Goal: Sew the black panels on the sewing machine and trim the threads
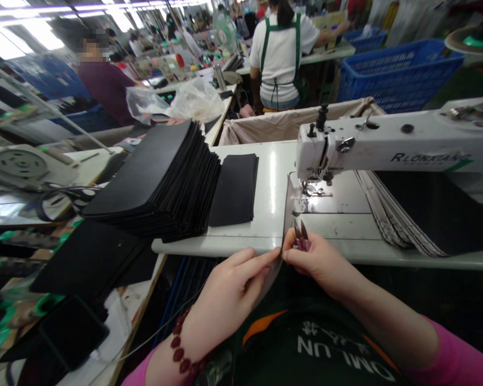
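A thin dark-edged panel point(287, 209) stands nearly edge-on at the front of the sewing table. My left hand point(229, 295), fingers closed, grips the panel's near edge between thumb and fingers. Beside it, my right hand point(320, 262) pinches the same edge with its fingertips. Small thread snips point(301, 237) are also held in that right hand, blades pointing up and slightly apart. Just beyond the hands is the white sewing machine point(386, 134), its needle and presser foot point(306, 187) above the metal plate. The part of the panel behind my left hand is hidden.
A tall stack of black panels point(145, 166) and a smaller black pile point(235, 187) stand left on the table point(271, 161). More panels point(422, 209) lie under the machine arm. Thread spools point(28, 238) line the left. A blue crate point(398, 75) and co-workers are beyond.
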Action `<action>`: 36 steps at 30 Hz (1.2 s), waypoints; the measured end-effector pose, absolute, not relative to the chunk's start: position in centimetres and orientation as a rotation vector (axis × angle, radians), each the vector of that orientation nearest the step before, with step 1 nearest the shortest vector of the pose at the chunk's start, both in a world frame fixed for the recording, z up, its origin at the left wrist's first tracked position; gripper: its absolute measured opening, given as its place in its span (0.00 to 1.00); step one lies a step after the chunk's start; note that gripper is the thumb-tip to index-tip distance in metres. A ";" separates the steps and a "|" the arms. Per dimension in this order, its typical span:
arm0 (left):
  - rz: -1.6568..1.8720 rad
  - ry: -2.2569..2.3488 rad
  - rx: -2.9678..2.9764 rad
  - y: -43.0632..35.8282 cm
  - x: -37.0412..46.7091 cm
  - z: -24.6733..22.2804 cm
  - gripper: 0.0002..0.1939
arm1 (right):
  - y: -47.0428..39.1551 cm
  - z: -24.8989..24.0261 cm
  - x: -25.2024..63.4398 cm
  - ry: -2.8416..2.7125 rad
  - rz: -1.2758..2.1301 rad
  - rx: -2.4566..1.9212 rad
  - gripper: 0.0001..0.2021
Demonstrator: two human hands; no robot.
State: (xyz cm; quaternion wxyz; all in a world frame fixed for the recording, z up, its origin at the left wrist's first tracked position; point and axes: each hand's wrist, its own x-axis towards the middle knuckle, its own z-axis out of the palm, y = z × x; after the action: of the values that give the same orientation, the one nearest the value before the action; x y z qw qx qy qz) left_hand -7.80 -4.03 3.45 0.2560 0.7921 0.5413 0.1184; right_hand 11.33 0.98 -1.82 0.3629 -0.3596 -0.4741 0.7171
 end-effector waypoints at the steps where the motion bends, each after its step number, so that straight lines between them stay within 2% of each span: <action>1: 0.335 1.460 2.115 -3.9 -7.8 3.5 0.22 | 1.0 -1.8 11.3 -1.212 1.856 -0.917 0.05; 10: 0.387 1.448 1.977 -3.4 -8.5 3.4 0.20 | 1.0 -1.8 11.8 -1.321 1.851 -0.899 0.04; 15: 0.410 1.437 1.980 -3.4 -8.7 3.4 0.20 | 0.9 -2.0 12.0 -1.374 1.792 -0.903 0.12; 20: 0.386 1.466 2.018 -3.6 -8.8 3.2 0.21 | 0.8 -1.8 12.3 -1.406 1.760 -0.934 0.07; 36: 0.276 1.509 2.344 -4.9 -7.8 2.7 0.25 | 0.5 -2.2 11.4 -1.323 1.727 -1.005 0.05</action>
State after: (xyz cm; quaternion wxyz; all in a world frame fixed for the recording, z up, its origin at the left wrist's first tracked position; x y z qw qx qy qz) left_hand -7.82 -4.87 2.74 0.1693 0.8245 0.5311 0.0972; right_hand 11.38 0.47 -2.20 0.3638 -0.3907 -0.5143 0.6712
